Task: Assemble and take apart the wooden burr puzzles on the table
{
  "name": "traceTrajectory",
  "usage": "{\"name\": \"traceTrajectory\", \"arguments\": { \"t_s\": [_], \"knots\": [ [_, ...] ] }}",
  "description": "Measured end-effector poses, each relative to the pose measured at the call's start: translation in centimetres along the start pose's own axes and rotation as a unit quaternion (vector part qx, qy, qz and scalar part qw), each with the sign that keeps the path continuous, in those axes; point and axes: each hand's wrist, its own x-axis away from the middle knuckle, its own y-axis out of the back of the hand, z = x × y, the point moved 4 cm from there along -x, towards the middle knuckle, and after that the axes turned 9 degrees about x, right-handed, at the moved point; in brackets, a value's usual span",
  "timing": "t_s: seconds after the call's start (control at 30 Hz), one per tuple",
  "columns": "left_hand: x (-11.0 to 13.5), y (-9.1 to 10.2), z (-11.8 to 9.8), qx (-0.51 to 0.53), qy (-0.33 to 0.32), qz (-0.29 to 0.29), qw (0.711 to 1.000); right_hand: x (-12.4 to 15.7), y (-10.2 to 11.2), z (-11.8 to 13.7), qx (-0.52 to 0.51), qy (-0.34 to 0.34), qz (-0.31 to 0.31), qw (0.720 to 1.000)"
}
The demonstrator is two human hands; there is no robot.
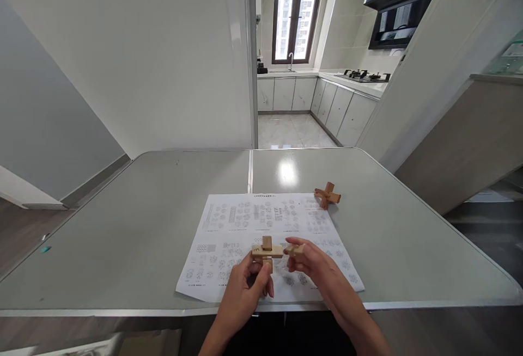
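My left hand (247, 285) is closed on a pale wooden cross-shaped puzzle (266, 251), gripping it from below above the near part of a printed instruction sheet (245, 225). My right hand (312, 263) pinches a small loose wooden piece (292, 249) right beside the puzzle's right end. A second, darker wooden cross puzzle (327, 195) lies on the table at the sheet's far right corner, out of reach of both hands.
The grey table (122, 236) has a seam down its middle and a metal rim along the near edge. A small teal speck (46, 249) lies near its left edge. Beyond is a white wall and a doorway into a kitchen (302, 94).
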Motion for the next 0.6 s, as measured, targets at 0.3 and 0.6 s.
{"name": "traceTrajectory", "arguments": {
  "t_s": [0.3,0.6],
  "knots": [
    [-0.1,0.2,0.3,0.02,0.003,0.002,1.0,-0.1,0.1,-0.9,0.036,-0.031,-0.011,0.999],
    [0.1,0.0,-0.1,0.026,0.014,0.019,0.999,0.1,-1.1,-0.1,0.323,0.137,-0.021,0.936]
  ]
}}
